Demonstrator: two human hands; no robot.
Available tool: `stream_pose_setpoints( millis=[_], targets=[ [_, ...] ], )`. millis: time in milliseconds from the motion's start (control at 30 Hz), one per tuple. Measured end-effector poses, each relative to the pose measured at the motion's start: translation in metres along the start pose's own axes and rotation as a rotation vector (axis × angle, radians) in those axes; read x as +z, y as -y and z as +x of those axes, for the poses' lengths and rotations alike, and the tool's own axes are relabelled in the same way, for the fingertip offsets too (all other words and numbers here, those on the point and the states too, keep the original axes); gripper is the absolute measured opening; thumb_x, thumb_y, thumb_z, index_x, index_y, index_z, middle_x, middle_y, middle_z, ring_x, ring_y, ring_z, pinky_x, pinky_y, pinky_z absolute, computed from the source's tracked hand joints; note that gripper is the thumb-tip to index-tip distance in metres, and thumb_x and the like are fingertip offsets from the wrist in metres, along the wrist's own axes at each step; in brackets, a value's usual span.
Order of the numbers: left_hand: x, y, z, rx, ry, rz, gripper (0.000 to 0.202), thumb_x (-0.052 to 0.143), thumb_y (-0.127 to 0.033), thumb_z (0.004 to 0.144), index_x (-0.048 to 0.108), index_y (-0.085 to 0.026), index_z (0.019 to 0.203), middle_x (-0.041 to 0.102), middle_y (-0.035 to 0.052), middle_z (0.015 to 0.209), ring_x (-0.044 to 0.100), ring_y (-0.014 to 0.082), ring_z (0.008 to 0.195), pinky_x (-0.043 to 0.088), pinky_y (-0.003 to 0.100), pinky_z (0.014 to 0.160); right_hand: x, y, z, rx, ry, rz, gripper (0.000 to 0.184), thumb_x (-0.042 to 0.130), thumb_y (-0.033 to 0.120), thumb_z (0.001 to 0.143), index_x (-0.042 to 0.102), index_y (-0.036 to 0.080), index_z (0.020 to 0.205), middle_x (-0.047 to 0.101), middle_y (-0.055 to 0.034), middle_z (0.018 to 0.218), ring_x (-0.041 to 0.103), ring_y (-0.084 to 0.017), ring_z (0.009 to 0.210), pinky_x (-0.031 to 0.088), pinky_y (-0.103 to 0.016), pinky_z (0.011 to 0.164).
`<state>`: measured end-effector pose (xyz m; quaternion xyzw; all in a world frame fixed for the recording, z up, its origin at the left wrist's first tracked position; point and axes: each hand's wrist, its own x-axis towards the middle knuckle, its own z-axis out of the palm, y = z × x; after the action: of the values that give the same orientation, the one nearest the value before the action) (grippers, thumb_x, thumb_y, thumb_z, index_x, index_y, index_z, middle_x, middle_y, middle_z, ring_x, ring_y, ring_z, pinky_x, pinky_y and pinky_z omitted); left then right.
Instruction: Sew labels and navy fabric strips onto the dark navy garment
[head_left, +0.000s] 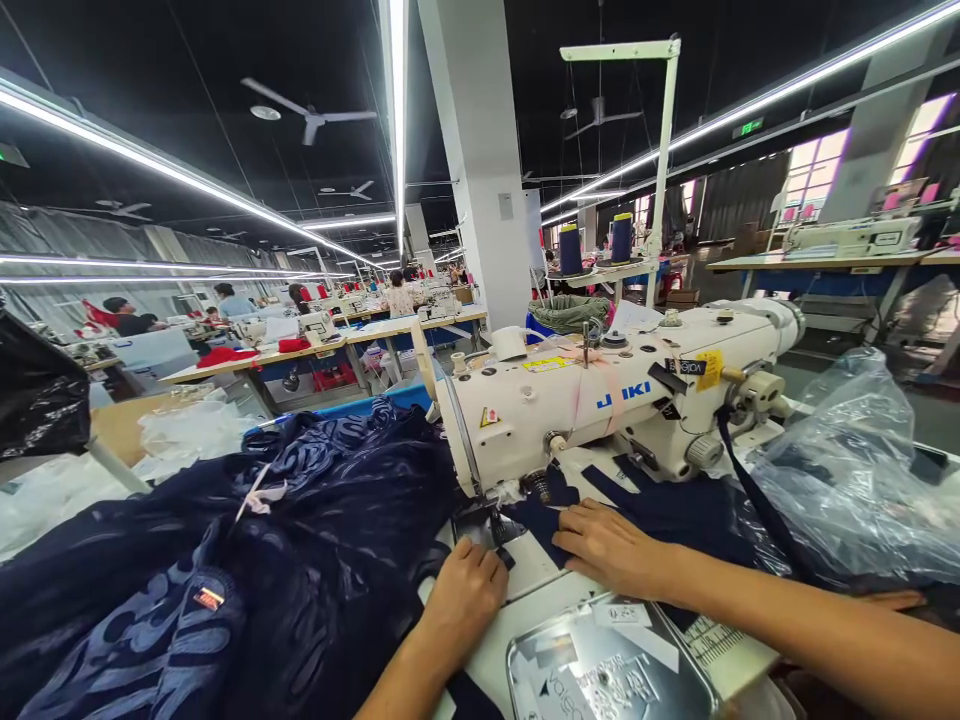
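Observation:
A white Juki sewing machine point(600, 400) stands on the table in front of me. Dark navy fabric point(285, 560) with a lighter pattern is piled to the left and runs under the needle area point(487, 515). My left hand point(465, 595) rests on the fabric just before the presser foot, fingers curled down onto the cloth. To the right of the needle, my right hand point(611, 545) lies flat on a navy fabric piece point(675, 510), fingers stretched toward the needle.
A shiny metal tray point(600, 665) with paper labels sits near the table's front edge. Clear plastic bags point(847, 480) lie at the right. Two blue thread cones point(592, 245) stand on a rack behind the machine. Other people work at tables at the far left.

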<state>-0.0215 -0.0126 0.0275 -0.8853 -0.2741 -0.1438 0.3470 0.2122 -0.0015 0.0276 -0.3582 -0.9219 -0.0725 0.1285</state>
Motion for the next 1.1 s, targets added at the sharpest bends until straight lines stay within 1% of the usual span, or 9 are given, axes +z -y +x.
stream_pose_setpoints(
  millis=[133, 300, 333, 400, 533, 633, 733, 867, 1100],
  targets=[
    [-0.002, -0.001, 0.000, -0.012, 0.004, -0.005, 0.025, 0.045, -0.001, 0.079, 0.049, -0.015, 0.058, 0.051, 0.0003, 0.055, 0.044, 0.0141, 0.052, 0.028, 0.029, 0.056, -0.006, 0.002, 0.007, -0.090, 0.000, -0.047, 0.010, 0.050, 0.019, 0.083, 0.057, 0.015, 0.077, 0.057, -0.0036, 0.079, 0.051, -0.017, 0.076, 0.036, -0.032, 0.077],
    [-0.001, -0.003, -0.001, -0.026, -0.004, -0.004, 0.026, 0.045, -0.001, 0.079, 0.049, -0.015, 0.058, 0.051, -0.0001, 0.054, 0.045, 0.0140, 0.052, 0.029, 0.029, 0.056, 0.004, 0.014, 0.024, -0.258, -0.101, -0.155, 0.018, 0.042, 0.009, 0.083, 0.054, 0.015, 0.071, 0.055, -0.0039, 0.074, 0.048, -0.017, 0.072, 0.032, -0.036, 0.080],
    [-0.001, -0.003, -0.001, -0.031, -0.010, -0.004, 0.026, 0.044, -0.001, 0.079, 0.049, -0.015, 0.058, 0.051, -0.0001, 0.054, 0.045, 0.0140, 0.052, 0.029, 0.029, 0.056, 0.006, 0.018, 0.028, -0.243, -0.111, -0.147, 0.017, 0.042, 0.008, 0.082, 0.054, 0.015, 0.072, 0.055, -0.0043, 0.075, 0.049, -0.017, 0.073, 0.032, -0.037, 0.080],
    [-0.001, -0.003, -0.002, -0.042, -0.028, -0.004, 0.026, 0.043, -0.001, 0.080, 0.049, -0.015, 0.059, 0.051, 0.0000, 0.055, 0.046, 0.0142, 0.052, 0.030, 0.029, 0.057, 0.011, 0.025, 0.037, -0.130, -0.108, -0.089, 0.015, 0.042, 0.008, 0.081, 0.055, 0.014, 0.076, 0.056, -0.0061, 0.079, 0.050, -0.019, 0.077, 0.033, -0.036, 0.080],
    [-0.006, -0.002, -0.006, -0.065, -0.096, -0.007, 0.030, 0.034, -0.001, 0.082, 0.051, -0.015, 0.062, 0.052, 0.0006, 0.056, 0.046, 0.0141, 0.050, 0.032, 0.029, 0.056, 0.011, 0.035, 0.055, 0.131, 0.004, 0.183, 0.014, 0.043, 0.010, 0.080, 0.056, 0.012, 0.078, 0.058, -0.0083, 0.089, 0.052, -0.019, 0.081, 0.035, -0.031, 0.073],
    [-0.010, -0.001, -0.008, -0.072, -0.144, -0.012, 0.033, 0.029, -0.001, 0.085, 0.053, -0.013, 0.066, 0.051, 0.0006, 0.056, 0.045, 0.0137, 0.049, 0.032, 0.029, 0.055, 0.008, 0.037, 0.062, 0.217, 0.055, 0.321, 0.015, 0.044, 0.009, 0.079, 0.055, 0.014, 0.071, 0.059, -0.0058, 0.085, 0.053, -0.017, 0.077, 0.034, -0.028, 0.069],
    [-0.011, -0.002, -0.006, -0.061, -0.166, -0.018, 0.034, 0.027, -0.002, 0.086, 0.054, -0.013, 0.068, 0.051, 0.0006, 0.056, 0.044, 0.0134, 0.048, 0.032, 0.028, 0.053, 0.008, 0.038, 0.063, 0.252, 0.054, 0.361, 0.016, 0.043, 0.009, 0.079, 0.053, 0.014, 0.067, 0.059, -0.0043, 0.080, 0.054, -0.015, 0.074, 0.033, -0.027, 0.066],
    [-0.009, -0.003, -0.003, -0.028, -0.147, -0.031, 0.032, 0.028, -0.003, 0.086, 0.055, -0.013, 0.070, 0.051, 0.0015, 0.058, 0.046, 0.0136, 0.050, 0.034, 0.028, 0.053, 0.010, 0.038, 0.062, 0.277, 0.049, 0.403, 0.016, 0.043, 0.010, 0.079, 0.052, 0.015, 0.066, 0.058, -0.0036, 0.079, 0.053, -0.015, 0.073, 0.032, -0.026, 0.066],
    [-0.005, -0.002, -0.004, 0.012, -0.106, -0.042, 0.032, 0.028, -0.005, 0.086, 0.056, -0.012, 0.074, 0.052, 0.0018, 0.060, 0.047, 0.0134, 0.051, 0.035, 0.028, 0.055, 0.008, 0.035, 0.060, 0.228, 0.050, 0.440, 0.016, 0.043, 0.010, 0.079, 0.052, 0.016, 0.067, 0.057, -0.0026, 0.078, 0.051, -0.014, 0.072, 0.033, -0.026, 0.066]
  ],
)
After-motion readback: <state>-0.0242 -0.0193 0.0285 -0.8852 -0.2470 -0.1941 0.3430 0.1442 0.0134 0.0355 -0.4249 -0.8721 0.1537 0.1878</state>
